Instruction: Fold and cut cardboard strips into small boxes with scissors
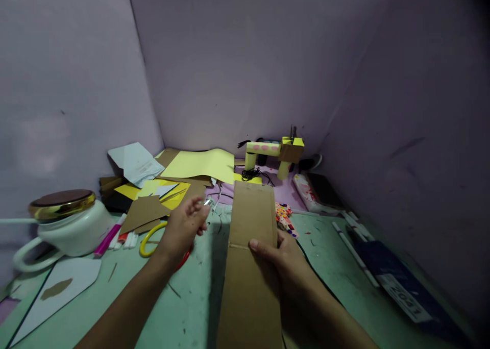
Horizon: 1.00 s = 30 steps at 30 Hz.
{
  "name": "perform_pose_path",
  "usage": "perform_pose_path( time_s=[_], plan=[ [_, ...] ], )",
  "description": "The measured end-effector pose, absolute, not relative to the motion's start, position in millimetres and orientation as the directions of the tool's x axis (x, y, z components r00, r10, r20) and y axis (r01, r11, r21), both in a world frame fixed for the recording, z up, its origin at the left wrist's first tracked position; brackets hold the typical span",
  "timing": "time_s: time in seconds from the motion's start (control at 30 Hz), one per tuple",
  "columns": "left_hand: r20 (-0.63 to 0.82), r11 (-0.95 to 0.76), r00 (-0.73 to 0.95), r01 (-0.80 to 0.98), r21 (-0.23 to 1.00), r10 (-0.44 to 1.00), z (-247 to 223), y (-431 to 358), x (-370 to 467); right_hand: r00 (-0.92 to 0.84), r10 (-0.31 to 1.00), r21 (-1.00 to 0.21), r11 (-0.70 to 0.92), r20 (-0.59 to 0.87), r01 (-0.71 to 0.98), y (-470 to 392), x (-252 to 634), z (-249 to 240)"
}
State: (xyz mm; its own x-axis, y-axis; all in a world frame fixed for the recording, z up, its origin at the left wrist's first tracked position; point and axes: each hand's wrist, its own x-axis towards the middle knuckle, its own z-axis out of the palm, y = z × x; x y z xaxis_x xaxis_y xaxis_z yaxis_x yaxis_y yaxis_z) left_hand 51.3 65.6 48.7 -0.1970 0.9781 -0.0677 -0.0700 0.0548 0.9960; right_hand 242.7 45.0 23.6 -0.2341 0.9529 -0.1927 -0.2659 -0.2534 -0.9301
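Observation:
My right hand (285, 257) grips the right edge of a long, folded brown cardboard strip (250, 211), thumb on top across a crease. The strip stretches from the bottom of the view towards the back of the table. Left of it, my left hand (186, 221) hovers over the table with loosely bent fingers apart, and I see nothing held in it. A small shiny thing (209, 202) shows just past its fingertips, too small to name. Close to that wrist are a yellow ring-shaped loop (142, 248) and a red curved piece (186, 258), mostly hidden by the arm.
A yellow and brown paper giraffe-like figure (264, 148) stands at the back. Yellow paper sheets (202, 163) and cardboard scraps (143, 214) lie left. A white lidded mug (76, 231) and markers (107, 241) sit far left. A dark blue pouch (398, 277) lies right.

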Motion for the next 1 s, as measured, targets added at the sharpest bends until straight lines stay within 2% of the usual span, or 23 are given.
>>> perform_pose_path(
  time_s=[0.1,0.17,0.23,0.27,0.3,0.37,0.47,0.57,0.63,0.7,0.8,0.87,0.93,1.0],
  plan=[
    [-0.188,0.194,0.066,-0.099,0.976,0.980,48.5,53.2,67.6,-0.270,0.947,-0.946,-0.238,-0.175,-0.221,44.5,240.0,23.9],
    [-0.233,0.251,0.127,-0.152,0.956,0.964,46.3,47.8,77.5,-0.306,0.942,-0.973,-0.185,-0.137,-0.134,49.3,243.5,23.8],
    [-0.253,0.266,0.084,-0.209,0.941,0.964,43.6,47.9,79.6,-0.250,0.964,-0.989,-0.059,-0.091,0.133,58.6,253.5,24.7],
    [-0.257,0.260,0.042,-0.229,0.938,0.965,42.2,50.0,77.4,-0.179,0.982,-0.944,0.002,-0.061,0.331,64.1,260.6,25.6],
    [-0.257,0.249,-0.001,-0.240,0.938,0.966,40.9,53.2,73.5,-0.078,0.996,-0.832,0.018,-0.031,0.555,69.2,268.1,26.7],
    [-0.257,0.233,-0.065,-0.259,0.937,0.964,38.3,60.9,63.8,0.031,1.000,-0.670,-0.022,0.002,0.742,75.8,281.8,29.0],
    [-0.259,0.218,-0.114,-0.287,0.933,0.959,35.2,69.6,53.4,0.053,0.998,-0.528,-0.053,-0.016,0.848,72.1,288.6,31.5],
    [-0.260,0.213,-0.131,-0.298,0.931,0.957,34.4,70.7,52.7,-0.021,0.999,-0.316,0.007,-0.041,0.949,58.2,279.5,33.0],
    [-0.261,0.210,-0.141,-0.300,0.931,0.955,35.3,68.9,54.9,-0.051,0.998,-0.242,0.040,-0.040,0.969,50.8,272.8,32.7],
    [-0.259,0.203,-0.155,-0.303,0.931,0.953,37.1,67.3,56.7,-0.036,0.999,-0.293,0.030,-0.014,0.956,48.7,270.7,31.0],
    [-0.248,0.179,-0.191,-0.318,0.931,0.950,41.6,67.0,55.5,0.013,1.000,-0.482,-0.001,0.023,0.876,53.3,276.6,28.4],
    [-0.235,0.153,-0.231,-0.325,0.933,0.944,45.5,67.9,52.5,0.001,0.997,-0.617,0.044,0.073,0.786,56.4,283.6,30.0],
    [-0.220,0.126,-0.272,-0.326,0.937,0.937,49.5,69.0,49.2,0.027,0.976,-0.730,0.142,0.215,0.669,56.9,290.6,35.5],
    [-0.208,0.105,-0.296,-0.330,0.938,0.932,52.2,69.4,47.2,0.192,0.906,-0.799,0.213,0.377,0.563,55.7,296.8,43.2]
  ],
)
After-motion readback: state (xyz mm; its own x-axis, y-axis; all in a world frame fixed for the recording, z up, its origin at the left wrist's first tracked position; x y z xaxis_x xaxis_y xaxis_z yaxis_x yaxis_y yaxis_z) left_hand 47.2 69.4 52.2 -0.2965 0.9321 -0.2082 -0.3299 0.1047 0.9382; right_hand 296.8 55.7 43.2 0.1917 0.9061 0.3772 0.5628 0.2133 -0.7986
